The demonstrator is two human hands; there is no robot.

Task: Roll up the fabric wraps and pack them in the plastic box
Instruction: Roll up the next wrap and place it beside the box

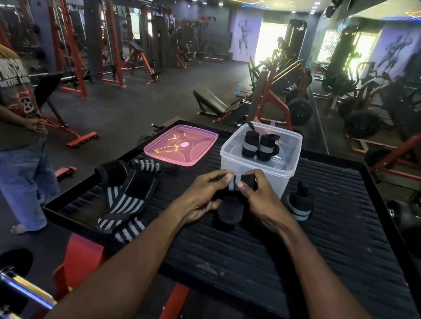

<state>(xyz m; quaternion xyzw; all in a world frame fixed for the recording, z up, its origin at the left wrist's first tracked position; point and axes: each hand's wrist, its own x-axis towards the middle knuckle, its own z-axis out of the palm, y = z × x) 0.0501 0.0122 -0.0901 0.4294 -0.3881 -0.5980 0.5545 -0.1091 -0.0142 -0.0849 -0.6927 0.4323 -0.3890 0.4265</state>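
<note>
Both hands, the left hand (pixel 206 190) and right hand (pixel 256 194), pinch a soft black fabric wrap with a grey band (pixel 238 184) just before the clear plastic box (pixel 255 163), its light, floppy cloth probably best gripped at the rolled end.

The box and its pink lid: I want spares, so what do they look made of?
The box looks like frosted, translucent plastic: the rolled wraps inside show through its wall. The pink lid seems glossy, tinted plastic; ceiling lights reflect on it.
</note>
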